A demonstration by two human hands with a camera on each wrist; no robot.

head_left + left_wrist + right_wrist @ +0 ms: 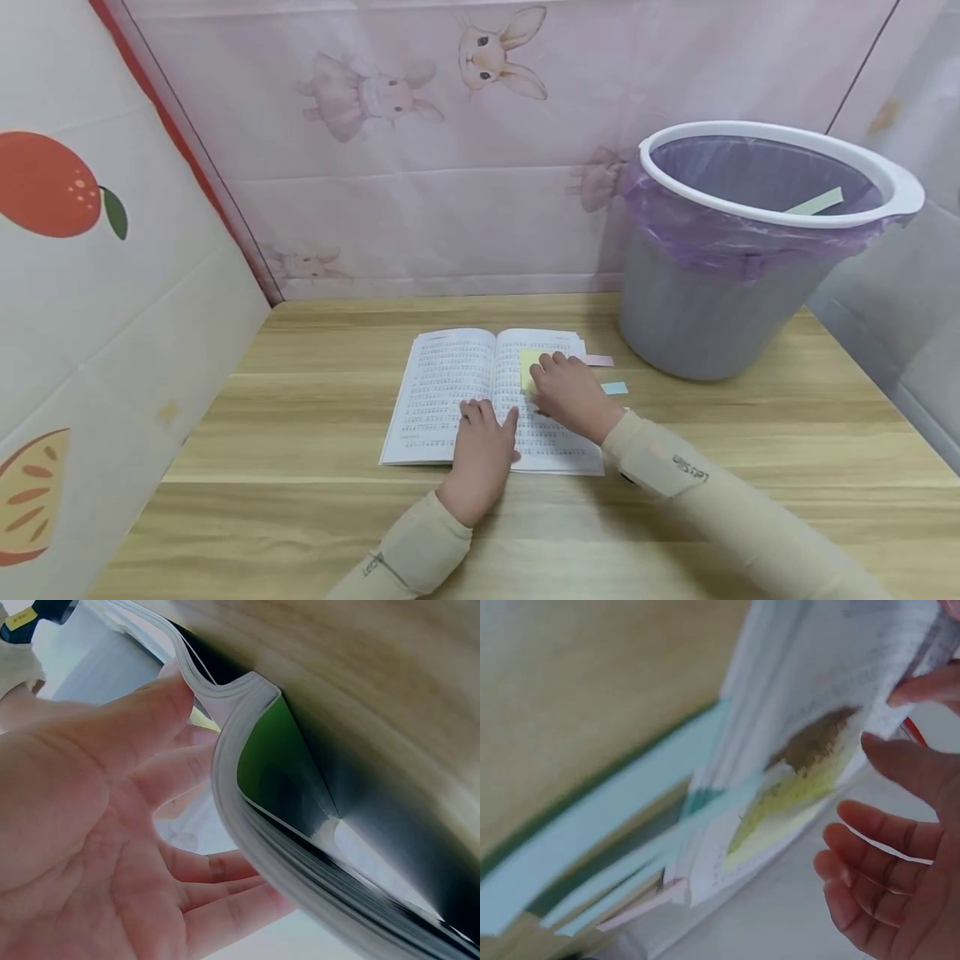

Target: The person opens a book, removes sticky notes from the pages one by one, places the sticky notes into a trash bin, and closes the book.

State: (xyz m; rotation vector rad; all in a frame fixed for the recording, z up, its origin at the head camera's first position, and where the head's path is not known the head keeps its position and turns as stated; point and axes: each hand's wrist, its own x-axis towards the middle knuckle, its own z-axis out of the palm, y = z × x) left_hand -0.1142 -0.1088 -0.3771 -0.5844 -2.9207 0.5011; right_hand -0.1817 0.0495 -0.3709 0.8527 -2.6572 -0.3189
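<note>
Left hand (pixel 481 454) touches open book (pixel 450 375), right hand (pixel 572 390) by yellow note (pixel 529 367)

Book (pixel 450 387) white, dark print (pixel 453 367) in rows. Sticky note (pixel 528 369) yellow. Upper tab (pixel 600 361) pink, lower tab (pixel 615 388) light blue. Upper right: bin (pixel 690 308) grey, liner (pixel 750 252) purple.

Left sleeve (pixel 433 543): showing plain beige, bulging toward the wrist
Left lettering (pixel 373 563): showing dark, too small to read
Right sleeve (pixel 765 517): matching in beige
Right lettering (pixel 689 468): appearing to read "Let'sSlim", dark
Right wrist piece (pixel 56 610): showing black, bearing a yellow label (pixel 20 619)
Left grip (pixel 482 447), right grip (pixel 567 390): appearing bare
</note>
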